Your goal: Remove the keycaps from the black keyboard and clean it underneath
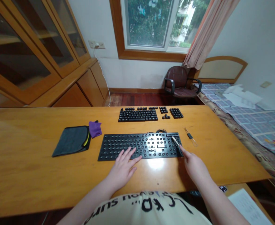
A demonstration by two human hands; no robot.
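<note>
A black keyboard (139, 145) with its keycaps off lies on the wooden table, its bare switches showing. My left hand (123, 165) rests on its lower edge, fingers spread and holding nothing. In my right hand (193, 164) is a slim white-tipped stick (175, 140), pinched by the fingers; whether it is a cotton swab or a small brush I cannot tell. Its tip is over the switches at the keyboard's upper right. Behind the keyboard, loose black keycaps (137, 115) are laid out in keyboard order, with the number-pad keycaps (176, 113) at the right.
Left of the keyboard lie a dark grey pouch (71, 141) and a purple cloth (95, 129). A wire keycap puller (189, 136) with a dark handle lies to the right. A coiled black cable (161, 130) sits behind the keyboard. A chair (178, 78) stands beyond the table.
</note>
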